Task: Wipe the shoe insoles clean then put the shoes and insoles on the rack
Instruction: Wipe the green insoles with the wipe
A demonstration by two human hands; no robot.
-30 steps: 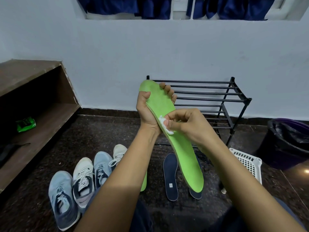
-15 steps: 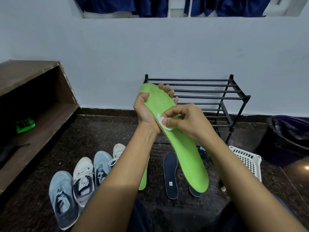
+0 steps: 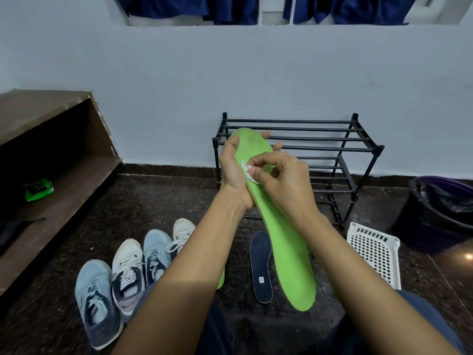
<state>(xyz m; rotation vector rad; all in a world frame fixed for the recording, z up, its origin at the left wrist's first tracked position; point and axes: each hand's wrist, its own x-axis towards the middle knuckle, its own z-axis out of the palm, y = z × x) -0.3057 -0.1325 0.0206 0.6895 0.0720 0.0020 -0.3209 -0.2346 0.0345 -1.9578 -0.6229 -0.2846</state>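
Right hand (image 3: 284,184): fingers curled, pinching a small white wipe (image 3: 250,173) against the upper face of the green insole (image 3: 289,252), at about its forward third. Left hand (image 3: 231,172): wrapped round the insole's edge, touching the right hand's fingertips. It grips the toe half and carries the insole in the air, toe up beyond the hands and heel hanging below the right wrist.

Assessment: wiping is in progress on this insole. The wipe is a small wad, so coverage per stroke is judged narrow. Good practice would be overlapping strokes along the length, toe to heel, with the left hand's fingers backing the foam directly behind the wipe so it does not flex away. The unsupported heel end will likely bend under pressure, so the left hand should shift its grip down before that section is worked. The wad should be turned to a fresh face once soiled.

Outstanding: a dark insole (image 3: 261,265) lies on the floor below the hands, a second green insole (image 3: 220,280) shows under the left forearm, and the shoes (image 3: 128,272) sit below and left of the left hand. The rack (image 3: 332,147) stands just beyond both hands.
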